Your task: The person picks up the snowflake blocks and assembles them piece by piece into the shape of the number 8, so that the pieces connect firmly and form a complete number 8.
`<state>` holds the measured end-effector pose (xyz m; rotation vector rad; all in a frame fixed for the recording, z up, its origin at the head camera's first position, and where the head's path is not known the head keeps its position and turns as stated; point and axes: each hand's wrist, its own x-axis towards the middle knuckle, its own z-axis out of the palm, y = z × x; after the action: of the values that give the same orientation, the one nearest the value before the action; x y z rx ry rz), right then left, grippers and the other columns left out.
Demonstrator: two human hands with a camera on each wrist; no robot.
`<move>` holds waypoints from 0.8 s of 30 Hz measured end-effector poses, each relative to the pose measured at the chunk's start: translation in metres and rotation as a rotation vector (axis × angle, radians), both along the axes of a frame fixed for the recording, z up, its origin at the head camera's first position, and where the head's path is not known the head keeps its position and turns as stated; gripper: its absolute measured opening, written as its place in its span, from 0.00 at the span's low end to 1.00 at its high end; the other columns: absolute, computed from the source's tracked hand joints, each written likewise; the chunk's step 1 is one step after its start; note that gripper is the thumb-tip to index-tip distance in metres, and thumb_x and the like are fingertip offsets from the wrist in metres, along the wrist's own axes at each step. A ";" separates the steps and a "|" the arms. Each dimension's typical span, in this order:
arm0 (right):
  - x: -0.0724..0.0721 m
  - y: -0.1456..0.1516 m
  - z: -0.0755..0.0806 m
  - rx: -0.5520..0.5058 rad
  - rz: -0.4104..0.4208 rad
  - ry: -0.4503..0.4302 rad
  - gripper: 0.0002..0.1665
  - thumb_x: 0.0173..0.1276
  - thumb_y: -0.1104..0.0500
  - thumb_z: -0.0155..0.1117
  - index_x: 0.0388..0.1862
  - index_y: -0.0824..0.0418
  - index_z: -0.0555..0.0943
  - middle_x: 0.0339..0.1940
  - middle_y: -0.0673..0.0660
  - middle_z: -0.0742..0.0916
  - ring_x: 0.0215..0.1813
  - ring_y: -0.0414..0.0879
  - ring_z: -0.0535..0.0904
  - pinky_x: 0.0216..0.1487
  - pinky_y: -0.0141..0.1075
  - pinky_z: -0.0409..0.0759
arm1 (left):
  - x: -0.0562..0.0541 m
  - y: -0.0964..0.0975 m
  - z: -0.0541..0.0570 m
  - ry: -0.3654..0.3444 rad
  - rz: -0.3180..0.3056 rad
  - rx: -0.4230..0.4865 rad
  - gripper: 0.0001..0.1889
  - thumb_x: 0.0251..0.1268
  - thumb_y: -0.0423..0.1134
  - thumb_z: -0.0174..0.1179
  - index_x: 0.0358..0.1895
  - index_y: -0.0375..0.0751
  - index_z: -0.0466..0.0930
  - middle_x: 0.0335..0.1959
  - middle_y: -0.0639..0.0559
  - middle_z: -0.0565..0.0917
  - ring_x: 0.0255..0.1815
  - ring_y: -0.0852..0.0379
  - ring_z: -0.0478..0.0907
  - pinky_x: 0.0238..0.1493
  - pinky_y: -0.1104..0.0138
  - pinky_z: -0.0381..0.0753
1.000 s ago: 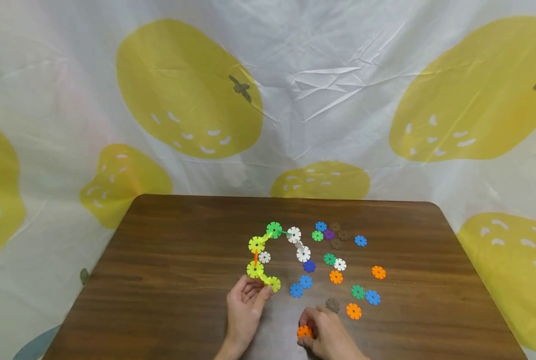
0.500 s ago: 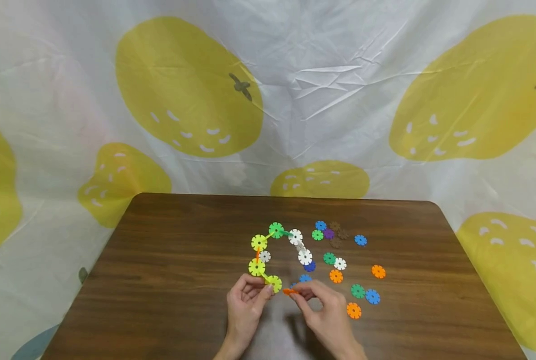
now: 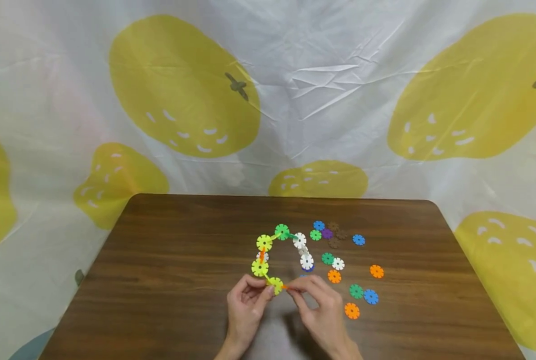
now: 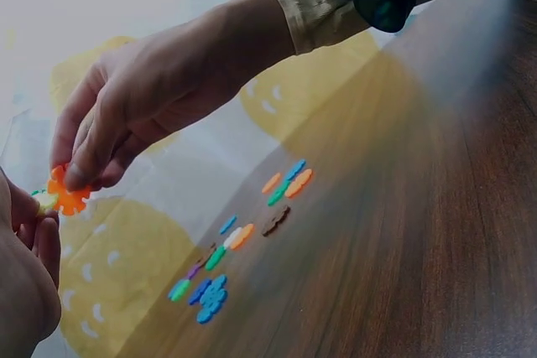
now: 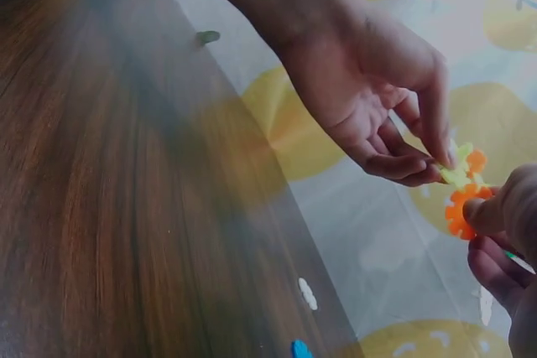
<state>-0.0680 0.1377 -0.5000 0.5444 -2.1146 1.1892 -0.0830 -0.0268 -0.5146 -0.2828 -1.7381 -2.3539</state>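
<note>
My left hand (image 3: 246,306) pinches the yellow end disc (image 3: 275,285) of a raised, curved chain of notched plastic building discs. More yellow discs (image 3: 260,267), a green disc (image 3: 282,231) and white discs (image 3: 306,261) form the chain, with some linking discs edge-on. Between thumb and fingers, my right hand (image 3: 318,306) pinches an orange disc (image 4: 69,194), held edge-on in the head view against the yellow disc's right rim. In the right wrist view, both the orange disc (image 5: 457,214) and yellow disc (image 5: 456,175) show between the fingertips. How deep their slots mesh, I cannot tell.
Loose discs lie on the brown wooden table (image 3: 169,280), right of the chain: orange (image 3: 352,310), green (image 3: 356,291), blue (image 3: 371,296), purple (image 3: 327,233) and several others. A white disc (image 3: 265,257) lies beneath the chain. A fruit-print cloth (image 3: 277,125) hangs behind.
My right hand has lifted the orange disc from near the table's front and brought it up and left to the yellow end disc. The chain has shifted slightly right; my left hand keeps its grip.
</note>
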 end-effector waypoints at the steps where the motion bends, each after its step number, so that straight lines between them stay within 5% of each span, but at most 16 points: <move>1: -0.001 0.000 -0.001 0.003 0.008 0.018 0.18 0.52 0.75 0.76 0.38 0.58 0.88 0.35 0.52 0.90 0.37 0.43 0.85 0.47 0.22 0.82 | 0.000 0.000 0.000 -0.004 0.002 -0.008 0.08 0.53 0.14 0.64 0.34 0.16 0.75 0.32 0.45 0.86 0.31 0.63 0.85 0.33 0.72 0.87; 11: -0.004 0.002 -0.007 0.031 0.035 0.158 0.13 0.52 0.71 0.75 0.37 0.60 0.90 0.33 0.53 0.91 0.34 0.44 0.85 0.42 0.24 0.83 | 0.002 0.001 0.002 0.051 0.017 -0.025 0.08 0.51 0.13 0.65 0.31 0.16 0.75 0.30 0.21 0.82 0.29 0.66 0.84 0.31 0.74 0.86; 24: -0.004 0.002 -0.013 -0.029 0.058 0.150 0.21 0.44 0.76 0.76 0.39 0.62 0.88 0.35 0.56 0.90 0.38 0.45 0.83 0.47 0.23 0.81 | 0.002 0.001 0.002 0.058 0.006 -0.036 0.08 0.53 0.15 0.65 0.33 0.17 0.75 0.31 0.25 0.83 0.30 0.66 0.85 0.32 0.73 0.87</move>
<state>-0.0723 0.1398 -0.5125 0.6644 -1.9642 1.1717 -0.0810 -0.0254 -0.5123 -0.3476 -1.7533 -2.2890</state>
